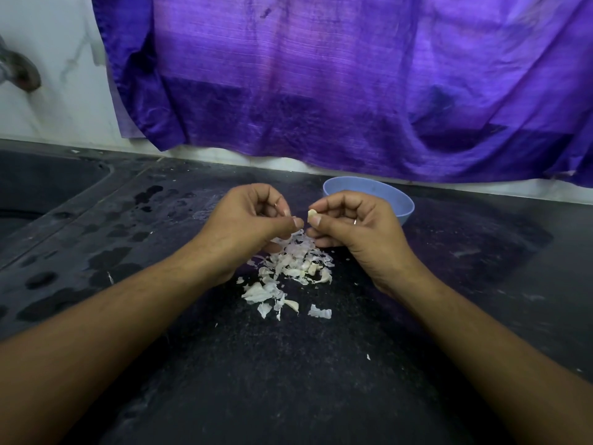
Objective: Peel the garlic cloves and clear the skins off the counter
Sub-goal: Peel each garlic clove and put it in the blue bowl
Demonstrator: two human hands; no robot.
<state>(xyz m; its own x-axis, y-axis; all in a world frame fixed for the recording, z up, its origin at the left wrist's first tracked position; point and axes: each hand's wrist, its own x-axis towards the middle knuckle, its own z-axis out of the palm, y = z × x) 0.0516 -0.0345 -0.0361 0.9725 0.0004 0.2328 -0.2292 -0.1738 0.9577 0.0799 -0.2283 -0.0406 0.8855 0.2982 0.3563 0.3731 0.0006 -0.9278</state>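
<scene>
My right hand (pixel 349 226) pinches a small pale garlic clove (pixel 312 214) between thumb and forefinger, above the counter. My left hand (pixel 253 220) is curled just to its left, thumb and fingertips pressed together close to the clove; what they pinch is too small to make out. Below both hands lies a pile of white garlic skins (pixel 288 271) on the dark counter (pixel 288 364), with a few cloves mixed in and loose flakes trailing toward me. A blue bowl (pixel 385 194) stands just behind my right hand; its contents are hidden.
A purple cloth (pixel 353 85) hangs down the wall behind the counter. A dark sink (pixel 38 187) is set into the counter at the far left, under a metal tap (pixel 19 69). Wet patches (pixel 106 261) mark the counter on the left.
</scene>
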